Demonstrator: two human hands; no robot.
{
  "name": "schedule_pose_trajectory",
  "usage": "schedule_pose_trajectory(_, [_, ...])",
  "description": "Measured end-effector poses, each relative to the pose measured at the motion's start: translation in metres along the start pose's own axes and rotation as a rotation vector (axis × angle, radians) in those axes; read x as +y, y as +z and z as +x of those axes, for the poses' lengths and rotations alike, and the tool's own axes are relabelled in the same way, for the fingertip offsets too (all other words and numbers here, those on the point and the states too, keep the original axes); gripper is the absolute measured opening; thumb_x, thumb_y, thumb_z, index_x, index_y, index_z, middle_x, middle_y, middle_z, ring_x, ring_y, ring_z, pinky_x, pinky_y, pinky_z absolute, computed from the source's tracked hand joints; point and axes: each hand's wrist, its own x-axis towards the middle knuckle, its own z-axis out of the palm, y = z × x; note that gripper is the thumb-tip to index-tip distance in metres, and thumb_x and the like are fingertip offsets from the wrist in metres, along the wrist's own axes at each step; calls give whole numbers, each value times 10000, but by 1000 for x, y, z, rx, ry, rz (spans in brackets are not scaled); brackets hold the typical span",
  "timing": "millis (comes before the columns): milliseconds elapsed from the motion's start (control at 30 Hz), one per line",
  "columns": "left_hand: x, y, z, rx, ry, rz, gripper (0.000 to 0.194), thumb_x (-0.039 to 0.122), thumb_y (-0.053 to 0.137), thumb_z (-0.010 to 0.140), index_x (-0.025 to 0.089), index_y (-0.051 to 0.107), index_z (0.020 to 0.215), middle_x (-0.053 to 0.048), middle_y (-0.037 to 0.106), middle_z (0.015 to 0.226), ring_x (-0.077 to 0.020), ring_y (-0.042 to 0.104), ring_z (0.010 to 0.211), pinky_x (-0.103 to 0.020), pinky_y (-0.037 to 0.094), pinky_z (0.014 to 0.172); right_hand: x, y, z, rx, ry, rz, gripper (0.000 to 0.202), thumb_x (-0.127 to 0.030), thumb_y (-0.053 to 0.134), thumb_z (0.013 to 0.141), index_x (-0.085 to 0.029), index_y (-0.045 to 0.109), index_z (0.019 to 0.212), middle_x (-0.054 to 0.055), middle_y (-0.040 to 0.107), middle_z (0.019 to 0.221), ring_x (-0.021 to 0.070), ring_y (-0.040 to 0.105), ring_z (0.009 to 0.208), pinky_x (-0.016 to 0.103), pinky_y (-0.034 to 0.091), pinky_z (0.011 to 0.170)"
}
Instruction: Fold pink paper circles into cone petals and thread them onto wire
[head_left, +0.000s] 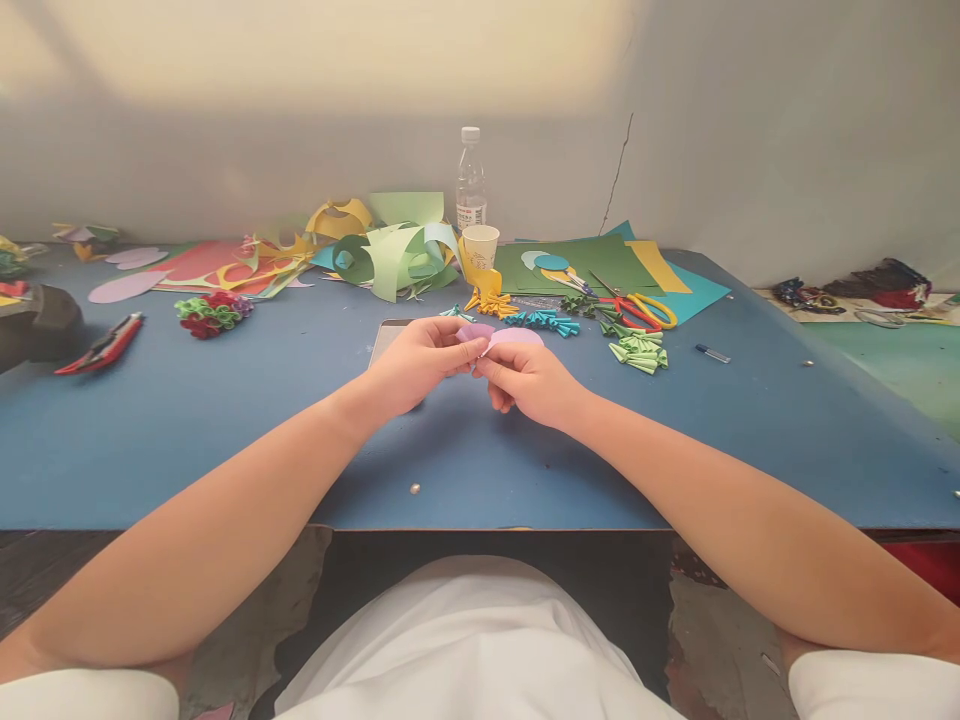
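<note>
The left hand [420, 362] and right hand [534, 382] meet above the near middle of the blue bench [262, 440], both holding the purple paper [516, 339]. The left grip pinches it between thumb and fingers; the right grip pinches it just beside, thumb on top. A flat device [388, 336] lies partly behind the left hand. Just beyond the hands are orange cones [491, 302] and blue cones [544, 321], with light green cones [640, 351] to the right. Red-handled scissors [634, 310] and yellow-handled scissors [654, 312] lie farther right. At the far side, a cup [480, 247] stands upright near a bottle [471, 180]. A paper bunch [213, 314] and red cutter [101, 346] lie left.
</note>
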Motion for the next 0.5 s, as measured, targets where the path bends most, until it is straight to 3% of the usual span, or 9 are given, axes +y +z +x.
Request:
schedule_pose_trajectory(133, [6, 6, -3, -32, 21, -13, 288, 456, 832, 838, 190, 787, 939, -60, 722, 868, -187, 674, 822, -362, 546, 846, -1, 3, -1, -5, 36, 32, 294, -465, 626, 1001, -196, 621, 881, -4, 676, 611, 135, 634, 542, 255, 542, 555])
schedule_pose_trajectory(267, [8, 7, -4, -5, 43, -30, 257, 428, 814, 855, 187, 745, 801, -28, 659, 840, -148, 613, 796, -312, 514, 797, -2, 5, -1, 7, 48, 47, 312, -480, 602, 1019, -210, 557, 868, 3, 702, 630, 137, 652, 545, 254, 553, 558])
schedule_pose_trajectory(500, [2, 5, -3, 53, 40, 28, 219, 411, 825, 850, 215, 783, 938, -3, 632, 850, -120, 564, 766, -269, 447, 721, 0, 4, -1, 41, 49, -48, 367, -555, 600, 1001, -212, 554, 879, 37, 730, 661, 181, 702, 609, 284, 552, 573])
